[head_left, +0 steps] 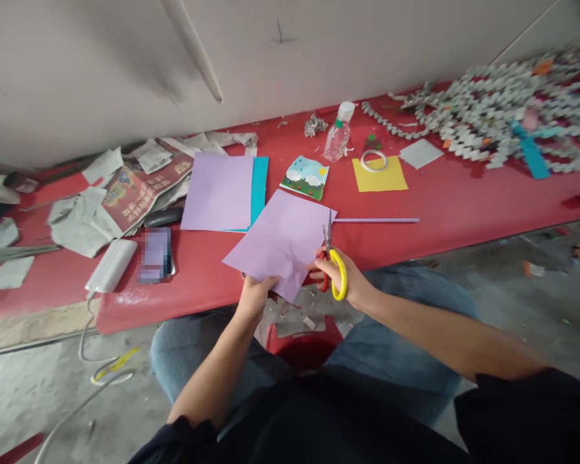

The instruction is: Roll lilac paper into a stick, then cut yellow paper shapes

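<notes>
My left hand (258, 293) grips the near edge of a purple sheet of paper (275, 238), thumb on top. The sheet is tilted over the table's front edge. In my right hand (345, 277) is a pair of scissors (337, 270) with one yellow and one red handle loop. Their blades point away from me and lie over the sheet's right corner; I cannot tell if they touch it. A thin purple paper stick (377, 220) lies just beyond, to the right. More purple paper (217, 190) rests on a blue sheet (258, 187) at the left.
On the red table (444, 212) stand a plastic bottle (337, 138), a small painted card (307, 177) and a tape roll (374, 161) on yellow paper (386, 180). Folded paper chains (502, 116) heap at right. Newspaper (145, 187), a phone (155, 254) and a white power strip (112, 264) lie left.
</notes>
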Action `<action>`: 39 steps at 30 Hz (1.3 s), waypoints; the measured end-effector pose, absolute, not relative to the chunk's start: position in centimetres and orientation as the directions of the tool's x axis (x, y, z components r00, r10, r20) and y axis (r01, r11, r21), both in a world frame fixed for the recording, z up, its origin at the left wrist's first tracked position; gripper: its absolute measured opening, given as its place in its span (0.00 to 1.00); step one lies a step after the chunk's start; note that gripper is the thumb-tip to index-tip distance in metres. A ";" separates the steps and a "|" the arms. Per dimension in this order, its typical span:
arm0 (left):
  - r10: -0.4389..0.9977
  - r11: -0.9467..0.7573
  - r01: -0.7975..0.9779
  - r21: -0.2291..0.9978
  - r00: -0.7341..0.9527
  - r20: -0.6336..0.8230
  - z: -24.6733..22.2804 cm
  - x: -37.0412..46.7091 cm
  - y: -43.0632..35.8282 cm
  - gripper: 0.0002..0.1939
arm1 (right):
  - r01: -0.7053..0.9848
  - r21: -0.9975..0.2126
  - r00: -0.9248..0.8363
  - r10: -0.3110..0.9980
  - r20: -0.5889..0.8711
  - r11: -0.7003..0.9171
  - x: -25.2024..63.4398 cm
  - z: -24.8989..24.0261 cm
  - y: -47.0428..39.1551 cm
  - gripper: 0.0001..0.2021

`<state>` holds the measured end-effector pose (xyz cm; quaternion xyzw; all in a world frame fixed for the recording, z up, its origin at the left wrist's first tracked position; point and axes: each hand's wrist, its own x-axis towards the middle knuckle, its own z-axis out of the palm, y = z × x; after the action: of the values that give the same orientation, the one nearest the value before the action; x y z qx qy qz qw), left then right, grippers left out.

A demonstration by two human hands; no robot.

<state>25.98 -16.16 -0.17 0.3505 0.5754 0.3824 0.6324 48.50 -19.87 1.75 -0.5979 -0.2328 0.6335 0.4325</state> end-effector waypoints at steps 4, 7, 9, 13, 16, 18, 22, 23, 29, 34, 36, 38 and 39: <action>0.959 0.282 0.028 0.959 -0.028 -0.281 0.0 24.3 -14.4 0.27 | -0.333 -0.836 0.058 0.875 -0.480 -0.436 48.6 2.3 -19.3 0.26; 0.981 0.185 0.061 0.981 -0.072 -0.181 0.3 24.1 -14.4 0.26 | -0.427 -0.806 0.019 0.887 -0.461 -0.410 48.4 2.3 -18.4 0.28; 0.973 0.220 -0.004 0.976 -0.074 -0.219 0.3 24.6 -15.1 0.23 | -0.474 -0.785 0.016 0.887 -0.461 -0.399 48.3 2.1 -17.8 0.28; 0.957 0.257 -0.070 0.964 -0.119 -0.264 0.1 26.3 -17.5 0.26 | -0.513 -0.760 0.031 0.877 -0.480 -0.398 48.2 1.6 -16.6 0.26; 0.929 0.315 -0.079 0.946 -0.177 -0.324 0.0 27.3 -19.0 0.25 | -0.488 -0.787 0.053 0.887 -0.459 -0.378 48.2 1.0 -16.0 0.24; 0.900 0.388 -0.150 0.909 -0.149 -0.409 0.2 27.8 -19.7 0.23 | -0.450 -0.824 0.085 0.902 -0.423 -0.344 48.2 0.6 -15.6 0.24; 0.833 0.527 -0.280 0.802 -0.018 -0.553 1.1 28.5 -20.9 0.16 | -0.363 -0.889 0.151 0.923 -0.353 -0.280 48.4 0.3 -14.5 0.24; 0.829 0.536 -0.290 0.793 0.002 -0.560 1.3 28.7 -21.1 0.16 | -0.339 -0.902 0.168 0.926 -0.338 -0.268 48.4 0.3 -14.2 0.24; 0.813 0.567 -0.306 0.765 0.057 -0.579 1.5 29.5 -22.3 0.13 | -0.196 -0.959 0.243 0.938 -0.248 -0.202 48.4 1.1 -13.4 0.24; 0.823 0.568 -0.198 0.799 0.118 -0.556 0.5 29.3 -22.7 0.14 | -0.063 -0.995 0.156 0.984 -0.085 -0.076 48.4 2.0 -14.0 0.24; 0.839 0.543 -0.122 0.831 0.133 -0.528 0.4 28.8 -22.5 0.14 | -0.046 -0.998 0.132 0.990 -0.051 -0.045 48.7 2.5 -13.9 0.25; 0.859 0.505 -0.048 0.862 0.120 -0.497 0.6 28.1 -22.2 0.18 | -0.001 -1.000 0.166 0.986 -0.030 -0.030 50.0 3.0 -13.1 0.25; 0.868 0.489 -0.024 0.872 0.111 -0.484 0.8 27.7 -21.9 0.19 | 0.071 -0.997 0.205 0.979 -0.007 -0.022 51.3 3.2 -12.4 0.25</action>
<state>27.66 -21.94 0.79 0.3696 0.5707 0.3448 0.6472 51.30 -12.41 3.23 -0.5703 -0.4601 0.4309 0.5267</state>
